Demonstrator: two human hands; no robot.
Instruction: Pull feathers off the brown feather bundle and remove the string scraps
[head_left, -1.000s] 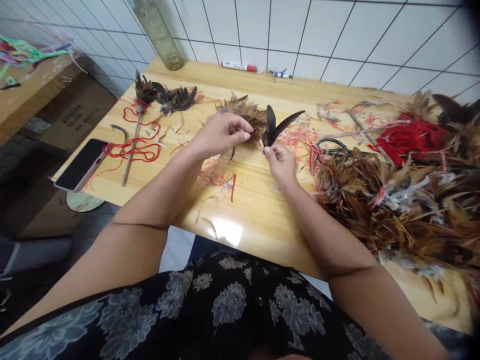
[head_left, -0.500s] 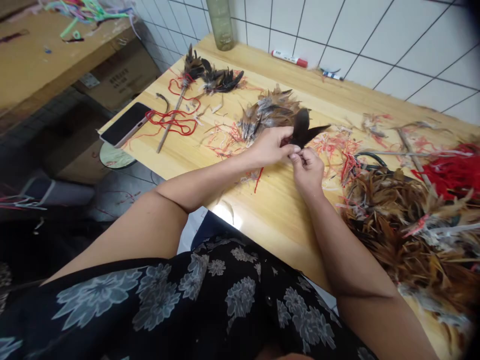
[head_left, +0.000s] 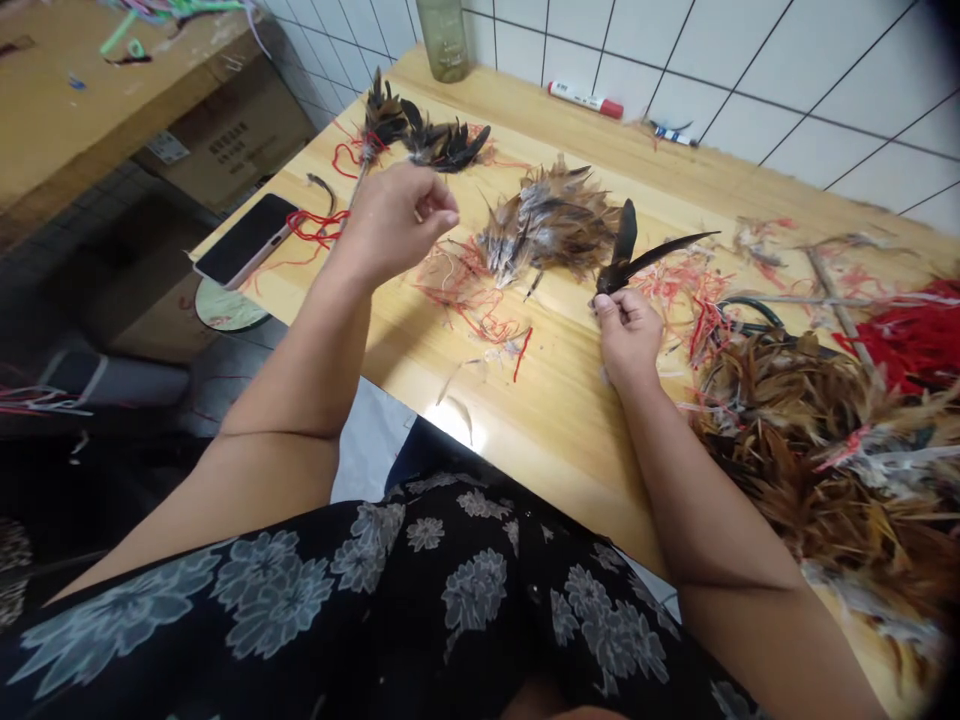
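Observation:
My right hand point(head_left: 630, 335) pinches dark feathers point(head_left: 625, 238) by their base between thumb and fingers; the long black tips fan up and to the right. My left hand point(head_left: 397, 220) hovers over the left part of the table, its fingers loosely curled with a gap by the thumb, and nothing shows in it. Beneath and behind it lies a stick point(head_left: 361, 180) topped with a dark feather tuft point(head_left: 384, 115); much of the stick is hidden by the hand. Red cord point(head_left: 311, 228) lies beside the left wrist.
Brown feathers point(head_left: 559, 215) lie mid-table, with black feathers point(head_left: 446, 145) behind. A large feather heap point(head_left: 810, 420) and red strands point(head_left: 915, 335) cover the right side, near dark scissor-like handles point(head_left: 754, 315). A phone point(head_left: 247, 240), a bottle point(head_left: 442, 40) and a red marker point(head_left: 585, 100) sit toward the edges.
My left hand has let go of the feathers and moved left, over the stick and red cord. My right hand keeps hold of the feathers, nearly in the same place.

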